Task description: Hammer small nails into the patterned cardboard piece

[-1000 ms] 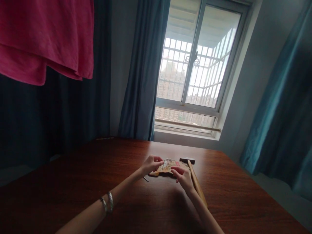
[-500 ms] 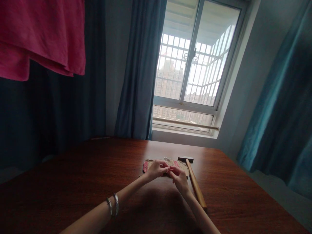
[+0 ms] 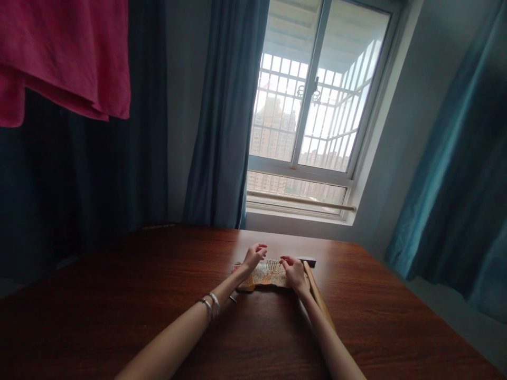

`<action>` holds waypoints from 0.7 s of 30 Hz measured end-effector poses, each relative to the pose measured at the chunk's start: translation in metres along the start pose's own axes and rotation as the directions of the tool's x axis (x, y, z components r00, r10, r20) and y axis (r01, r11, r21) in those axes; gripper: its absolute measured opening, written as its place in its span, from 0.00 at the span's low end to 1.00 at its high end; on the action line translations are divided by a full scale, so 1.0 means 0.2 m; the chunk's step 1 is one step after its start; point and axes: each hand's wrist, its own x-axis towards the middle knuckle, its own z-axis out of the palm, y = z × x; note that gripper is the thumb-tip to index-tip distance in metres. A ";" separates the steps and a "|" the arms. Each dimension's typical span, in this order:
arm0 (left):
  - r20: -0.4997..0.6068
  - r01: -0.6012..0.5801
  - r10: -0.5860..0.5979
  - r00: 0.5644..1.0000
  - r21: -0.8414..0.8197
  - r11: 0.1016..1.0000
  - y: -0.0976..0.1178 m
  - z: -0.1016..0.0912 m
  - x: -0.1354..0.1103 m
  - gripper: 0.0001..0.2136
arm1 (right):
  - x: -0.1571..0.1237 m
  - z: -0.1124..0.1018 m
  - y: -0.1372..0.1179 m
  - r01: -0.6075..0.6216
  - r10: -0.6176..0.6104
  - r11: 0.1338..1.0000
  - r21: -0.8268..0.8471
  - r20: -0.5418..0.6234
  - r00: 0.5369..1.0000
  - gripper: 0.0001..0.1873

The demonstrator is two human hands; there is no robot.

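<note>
The small patterned board (image 3: 264, 276) lies flat on the desk (image 3: 158, 295), out in front of me and under both my hands, with a row of thin metal pins (image 3: 271, 264) standing up along its far edge. My left hand (image 3: 253, 257) hovers just above the board's left end. Its fingers (image 3: 260, 247) are loosely curled and apart, with nothing in them that I can see. My right hand (image 3: 296, 273) rests on the board's right end, and its fingertips (image 3: 284, 259) come in close beside the pins. Whether they pinch one I cannot tell, because the pins are too fine and the light is too dim.

A hammer (image 3: 317, 298) lies just beside my right wrist, with its wooden handle running back toward me and its dark head (image 3: 309, 260) just past the board's far right corner. Two bracelets (image 3: 209, 305) sit on my left wrist.

I judge the board to be light, stiff and thin, so it would slide easily on this smooth wood. I would steady it by its bare side ends, pressing down with flat fingers well clear of the pins. The pins look slim and easy to bend, and I expect them to be sharp at the tips. Each one is best taken low on its shaft between thumb and forefinger. The hammer is the heavy piece here, so I would take hold of it well down the handle.
</note>
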 end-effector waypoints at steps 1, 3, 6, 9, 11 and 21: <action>0.021 0.007 -0.006 1.000 -0.010 1.000 -0.02 0.01 0.01 0.17 | 0.01 0.01 0.02 0.007 -0.007 1.000 0.001 0.003 1.000 0.14; 0.059 0.013 -0.012 0.998 -0.014 1.000 -0.06 0.03 0.02 0.18 | 0.01 0.03 0.04 0.018 -0.018 1.000 0.003 0.009 1.000 0.14; 0.105 -0.007 0.003 0.995 0.039 0.999 -0.09 0.05 0.01 0.19 | 0.01 0.04 0.06 0.035 -0.035 0.999 0.002 0.017 0.999 0.14; 0.155 -0.070 0.048 0.987 0.142 0.987 -0.08 0.06 -0.02 0.18 | 0.00 0.04 0.06 0.058 -0.058 0.998 0.004 0.023 0.998 0.14; 0.183 -0.103 0.067 0.981 0.195 0.975 -0.07 0.07 -0.03 0.18 | 0.00 0.05 0.07 0.067 -0.067 0.998 0.003 0.027 0.997 0.14; 0.229 -0.140 0.075 0.971 0.282 0.949 -0.07 0.08 -0.05 0.15 | 0.00 0.06 0.10 0.087 -0.085 0.995 -0.040 0.052 0.995 0.14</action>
